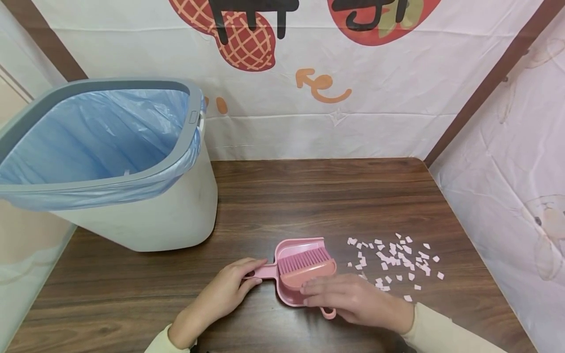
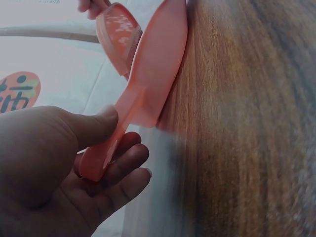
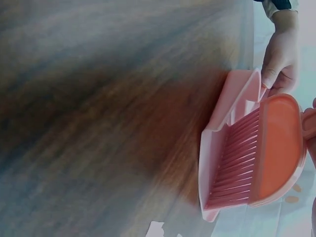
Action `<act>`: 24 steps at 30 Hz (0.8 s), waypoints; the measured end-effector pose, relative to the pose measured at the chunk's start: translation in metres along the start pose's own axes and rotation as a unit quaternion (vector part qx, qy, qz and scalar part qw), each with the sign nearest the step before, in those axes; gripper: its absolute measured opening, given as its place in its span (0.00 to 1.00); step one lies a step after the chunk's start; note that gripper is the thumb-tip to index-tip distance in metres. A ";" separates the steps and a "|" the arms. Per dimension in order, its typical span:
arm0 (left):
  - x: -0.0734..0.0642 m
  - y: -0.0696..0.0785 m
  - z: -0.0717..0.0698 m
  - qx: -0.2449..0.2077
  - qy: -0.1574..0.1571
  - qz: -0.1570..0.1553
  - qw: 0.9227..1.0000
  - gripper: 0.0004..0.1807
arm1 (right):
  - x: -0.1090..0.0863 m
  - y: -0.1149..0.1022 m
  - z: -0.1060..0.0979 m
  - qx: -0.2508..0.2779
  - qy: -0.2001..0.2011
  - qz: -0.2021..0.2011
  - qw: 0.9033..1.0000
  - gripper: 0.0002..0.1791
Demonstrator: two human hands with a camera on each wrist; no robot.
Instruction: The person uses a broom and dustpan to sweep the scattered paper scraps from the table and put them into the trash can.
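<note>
A pink dustpan [image 1: 293,247] lies on the table in the head view, its mouth facing right. My left hand [image 1: 227,290] grips the dustpan's handle, with the thumb on top in the left wrist view [image 2: 101,123]. Over the pan sits a small pink hand brush [image 1: 309,274], bristles inside it. My right hand [image 1: 355,298] holds the brush by its handle; in the right wrist view only a bit of that hand shows at the edge. White paper scraps [image 1: 408,298] lie scattered right of the dustpan, apart from it.
A tall pale bin [image 1: 181,220] with a grey rim and blue liner [image 1: 110,132] stands at the table's left. The wooden table [image 1: 309,196] meets a printed cloth [image 1: 388,98] at the back, and another cloth hangs at the right.
</note>
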State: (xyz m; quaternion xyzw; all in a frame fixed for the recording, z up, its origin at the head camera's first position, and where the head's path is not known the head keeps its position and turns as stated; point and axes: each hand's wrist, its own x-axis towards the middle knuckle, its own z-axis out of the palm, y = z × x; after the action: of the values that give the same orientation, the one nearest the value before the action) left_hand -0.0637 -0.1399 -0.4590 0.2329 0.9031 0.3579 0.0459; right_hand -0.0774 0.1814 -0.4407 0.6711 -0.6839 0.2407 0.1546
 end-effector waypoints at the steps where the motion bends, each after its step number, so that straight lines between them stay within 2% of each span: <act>1: 0.000 0.000 0.000 0.001 0.000 0.000 1.000 0.22 | 0.001 0.001 0.000 -0.001 0.006 0.000 1.000 0.17; 7: 0.000 0.000 0.000 0.002 0.003 0.004 1.000 0.21 | 0.006 0.004 0.000 0.004 0.053 0.013 0.998 0.14; 15: 0.001 0.002 0.001 0.002 0.015 0.009 1.000 0.20 | 0.012 0.006 -0.002 0.040 0.089 0.047 0.994 0.23; 20: 0.001 0.003 0.002 0.004 0.021 0.003 1.000 0.20 | 0.015 0.010 -0.003 0.059 0.110 0.058 0.990 0.12; 24: -0.001 0.004 0.003 0.004 0.025 0.001 1.000 0.20 | 0.017 0.013 -0.004 0.060 0.122 0.059 0.989 0.15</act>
State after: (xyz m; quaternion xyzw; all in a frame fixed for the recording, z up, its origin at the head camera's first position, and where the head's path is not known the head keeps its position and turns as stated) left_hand -0.0609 -0.1355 -0.4590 0.2249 0.9052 0.3599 0.0225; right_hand -0.0912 0.1692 -0.4295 0.6032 -0.6827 0.3702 0.1818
